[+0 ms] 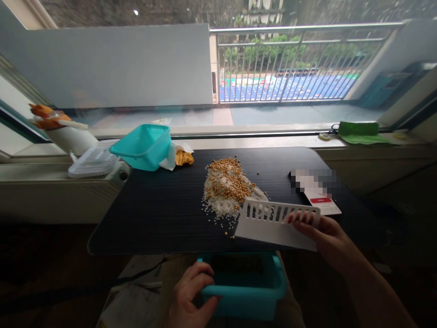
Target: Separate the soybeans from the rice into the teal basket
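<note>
My right hand (327, 239) grips one end of a white plastic divider panel (276, 228) with a row of slots along its upper edge. The panel stands tilted on the dark table, its left end beside a pile of white rice grains (220, 207) mixed with round yellow soybeans (227, 175). A few beans and grains lie loose at the pile's front. Below the table's front edge, my left hand (194, 291) is closed on the left rim of a turquoise plastic basin (246, 296). The basin's inside is dark, so its contents cannot be made out.
The dark table (153, 214) ends just above the basin. At its back left stand another turquoise bin (145, 146) and an orange-brown crumpled item (184, 158). A phone (321, 200) lies at the right. A green cloth (362, 132) rests on the windowsill.
</note>
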Action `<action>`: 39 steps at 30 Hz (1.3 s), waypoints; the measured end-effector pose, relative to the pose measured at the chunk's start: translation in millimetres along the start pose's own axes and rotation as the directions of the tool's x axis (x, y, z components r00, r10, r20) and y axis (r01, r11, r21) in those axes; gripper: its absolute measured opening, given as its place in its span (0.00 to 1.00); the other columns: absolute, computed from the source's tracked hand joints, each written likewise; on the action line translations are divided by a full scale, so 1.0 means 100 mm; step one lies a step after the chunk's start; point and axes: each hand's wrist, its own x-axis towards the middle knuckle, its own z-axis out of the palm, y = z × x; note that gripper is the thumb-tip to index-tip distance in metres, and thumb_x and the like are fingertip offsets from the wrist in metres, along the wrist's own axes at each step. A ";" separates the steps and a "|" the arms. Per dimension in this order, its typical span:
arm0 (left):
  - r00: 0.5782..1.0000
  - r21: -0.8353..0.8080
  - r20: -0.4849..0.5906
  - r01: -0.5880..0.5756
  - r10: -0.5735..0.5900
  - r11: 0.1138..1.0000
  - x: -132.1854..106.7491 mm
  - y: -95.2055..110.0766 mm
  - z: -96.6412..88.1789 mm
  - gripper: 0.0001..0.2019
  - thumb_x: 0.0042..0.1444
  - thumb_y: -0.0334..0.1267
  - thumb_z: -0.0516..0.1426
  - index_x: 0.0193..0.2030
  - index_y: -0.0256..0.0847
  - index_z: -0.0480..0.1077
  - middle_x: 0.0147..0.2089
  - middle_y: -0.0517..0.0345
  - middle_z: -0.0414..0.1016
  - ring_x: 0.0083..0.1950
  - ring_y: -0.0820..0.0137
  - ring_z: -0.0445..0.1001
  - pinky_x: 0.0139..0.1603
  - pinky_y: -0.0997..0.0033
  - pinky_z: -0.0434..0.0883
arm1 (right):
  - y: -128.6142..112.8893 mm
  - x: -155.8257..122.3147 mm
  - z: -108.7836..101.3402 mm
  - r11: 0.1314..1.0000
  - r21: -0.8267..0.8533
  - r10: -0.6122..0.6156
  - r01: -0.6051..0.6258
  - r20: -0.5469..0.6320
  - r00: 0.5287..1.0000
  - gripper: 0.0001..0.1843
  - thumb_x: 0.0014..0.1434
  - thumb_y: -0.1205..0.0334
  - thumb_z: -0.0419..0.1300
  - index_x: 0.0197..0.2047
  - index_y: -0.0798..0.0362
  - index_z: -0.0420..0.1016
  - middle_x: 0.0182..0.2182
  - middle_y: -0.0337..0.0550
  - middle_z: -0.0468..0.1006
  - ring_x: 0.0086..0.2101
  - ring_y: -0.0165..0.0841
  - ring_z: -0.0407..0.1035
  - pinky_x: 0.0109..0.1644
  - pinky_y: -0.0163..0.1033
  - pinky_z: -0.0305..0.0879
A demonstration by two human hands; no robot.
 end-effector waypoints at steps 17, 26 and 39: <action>0.999 -0.009 -0.041 -0.034 0.033 0.999 -0.06 -0.10 0.01 0.05 0.49 0.27 0.61 0.29 0.41 0.73 0.40 0.56 0.77 0.41 0.67 0.79 0.43 0.74 0.75 | 0.18 -0.06 0.11 0.998 -0.053 0.055 -0.046 0.196 0.979 0.13 0.51 0.50 0.69 0.33 0.50 0.84 0.33 0.43 0.82 0.34 0.37 0.73 0.38 0.37 0.68; 1.000 0.024 0.003 -0.016 0.016 1.000 -0.03 -0.05 0.00 0.05 0.48 0.26 0.61 0.28 0.41 0.73 0.40 0.56 0.77 0.40 0.67 0.80 0.43 0.74 0.75 | 0.10 0.21 0.01 0.986 0.156 -0.032 0.067 -0.214 0.976 0.12 0.41 0.51 0.75 0.30 0.45 0.84 0.33 0.39 0.83 0.37 0.37 0.74 0.46 0.39 0.68; 1.000 0.029 0.004 0.011 -0.011 1.000 -0.02 -0.03 0.00 0.05 0.48 0.27 0.60 0.28 0.42 0.74 0.40 0.56 0.77 0.40 0.66 0.80 0.43 0.74 0.76 | 0.04 0.23 -0.01 0.990 0.131 -0.045 0.060 -0.117 0.992 0.12 0.41 0.51 0.75 0.29 0.46 0.84 0.34 0.41 0.83 0.39 0.39 0.74 0.47 0.41 0.69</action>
